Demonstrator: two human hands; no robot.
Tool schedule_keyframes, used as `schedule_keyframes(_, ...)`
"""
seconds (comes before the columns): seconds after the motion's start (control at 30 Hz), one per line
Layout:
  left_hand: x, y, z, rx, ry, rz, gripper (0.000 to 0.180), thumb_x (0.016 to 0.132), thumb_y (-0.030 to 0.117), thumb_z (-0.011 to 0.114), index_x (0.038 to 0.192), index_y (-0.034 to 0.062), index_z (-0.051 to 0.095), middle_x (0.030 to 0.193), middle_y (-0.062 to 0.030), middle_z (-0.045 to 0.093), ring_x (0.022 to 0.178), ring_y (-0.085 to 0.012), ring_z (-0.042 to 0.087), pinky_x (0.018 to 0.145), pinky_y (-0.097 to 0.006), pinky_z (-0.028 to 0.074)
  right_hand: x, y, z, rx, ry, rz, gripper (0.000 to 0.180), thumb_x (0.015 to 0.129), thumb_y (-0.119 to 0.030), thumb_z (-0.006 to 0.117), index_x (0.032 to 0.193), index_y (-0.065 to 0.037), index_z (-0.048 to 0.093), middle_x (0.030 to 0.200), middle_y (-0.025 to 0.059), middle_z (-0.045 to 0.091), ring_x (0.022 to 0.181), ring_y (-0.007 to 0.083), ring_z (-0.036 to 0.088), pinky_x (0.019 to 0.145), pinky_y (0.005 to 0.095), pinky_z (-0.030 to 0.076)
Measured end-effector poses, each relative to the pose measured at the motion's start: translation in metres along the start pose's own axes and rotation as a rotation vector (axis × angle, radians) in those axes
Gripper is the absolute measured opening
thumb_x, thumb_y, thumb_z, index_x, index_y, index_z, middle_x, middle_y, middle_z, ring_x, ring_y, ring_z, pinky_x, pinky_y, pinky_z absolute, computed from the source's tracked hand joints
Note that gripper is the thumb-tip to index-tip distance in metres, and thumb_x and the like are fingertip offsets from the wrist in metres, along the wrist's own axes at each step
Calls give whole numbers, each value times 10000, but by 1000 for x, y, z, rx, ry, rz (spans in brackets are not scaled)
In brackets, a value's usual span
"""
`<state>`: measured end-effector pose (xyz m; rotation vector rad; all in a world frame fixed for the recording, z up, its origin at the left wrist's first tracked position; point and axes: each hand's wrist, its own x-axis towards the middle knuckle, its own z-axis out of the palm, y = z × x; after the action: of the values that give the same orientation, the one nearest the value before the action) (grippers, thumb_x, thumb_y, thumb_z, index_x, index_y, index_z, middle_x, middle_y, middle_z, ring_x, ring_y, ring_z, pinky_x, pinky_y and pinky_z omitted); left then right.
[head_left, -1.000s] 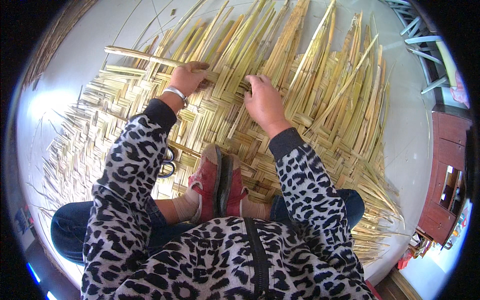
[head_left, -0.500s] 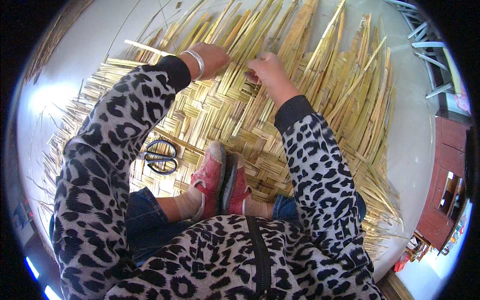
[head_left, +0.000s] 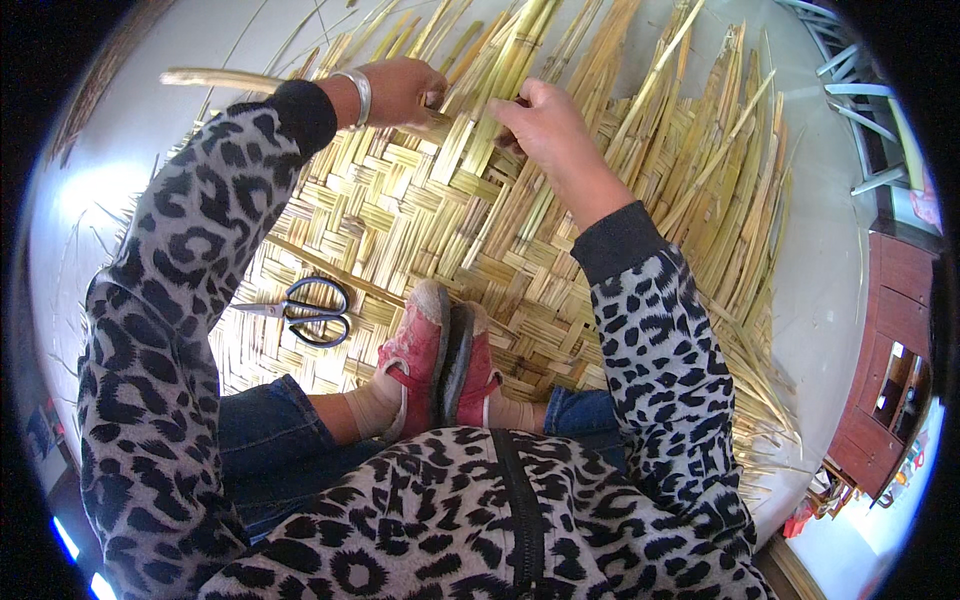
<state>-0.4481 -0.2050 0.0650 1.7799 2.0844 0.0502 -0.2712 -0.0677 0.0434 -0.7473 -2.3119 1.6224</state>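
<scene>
Before me lies a partly woven mat (head_left: 400, 205) of flat, yellow-green split-cane strips, with long loose ends fanning out at the far side. My left hand (head_left: 402, 92), a silver bangle on its wrist, is closed on a loose cane strip (head_left: 222, 78) that sticks out to the left past the dark cuff. Just across the upright strips (head_left: 518, 55) my right hand (head_left: 545, 125) has its fingers curled and pinched together at the weave. What lies between those fingertips is hidden. Black-handled scissors (head_left: 316, 312) rest on the mat, left of my shoes.
My red shoes (head_left: 418, 345) stand on the mat near its middle. Long loose strips (head_left: 690, 170) spread at the right over the pale floor (head_left: 825, 290). A reddish-brown wooden cabinet (head_left: 880, 350) stands at the far right, with light-blue metal legs (head_left: 865, 90) beyond it.
My left hand has shifted left and farther away, and its cane strip now reaches farther left. My right hand has moved slightly right. More of the scissors' blades shows beside my left sleeve.
</scene>
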Motion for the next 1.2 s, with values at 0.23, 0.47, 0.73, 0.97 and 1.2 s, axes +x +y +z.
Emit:
schedule_keyframes(0.23, 4, -8, 3, -153, -248, -11, 262, 777, 232, 672, 815, -27, 645, 736, -210, 639, 694, -352, 632, 666, -430, 499, 2, 19, -2, 2, 17, -1, 327, 828, -277, 655, 846, 48, 619, 711, 214, 631, 672, 330, 640, 653, 430, 489)
schedule_keyframes(0.47, -6, 5, 5, 6, -43, 112, 364, 729, 276, 749, 888, -29, 630, 866, -234, 641, 842, -389, 638, 761, -451, 489, 7, 21, 1, 32, 10, -70, 328, 836, -272, 644, 857, 52, 601, 741, 224, 632, 688, 346, 630, 665, 432, 486)
schedule_keyframes(0.73, 9, -1, 11, 57, 75, 71, 274, 775, 249, 729, 903, 31, 623, 829, -181, 645, 845, -395, 628, 759, -473, 484, 3, 27, -2, -42, 22, -99, 326, 839, -273, 637, 948, 34, 625, 814, 221, 656, 757, 361, 650, 704, 432, 500)
schedule_keyframes(0.97, 14, -4, 9, -152, -136, -58, 299, 822, 273, 678, 824, -18, 610, 706, -194, 633, 675, -343, 654, 666, -442, 506, -7, 34, -14, -459, -164, -89, 287, 891, -187, 616, 1091, 18, 598, 984, 132, 691, 791, 226, 663, 734, 339, 519)
schedule_keyframes(1.2, 9, -2, 22, -140, -220, -115, 299, 801, 272, 690, 783, -14, 607, 656, -198, 613, 624, -350, 636, 621, -443, 493, -22, 36, -8, -381, -153, -120, 239, 833, -102, 602, 1041, 15, 602, 934, 211, 669, 856, 350, 648, 759, 405, 510)
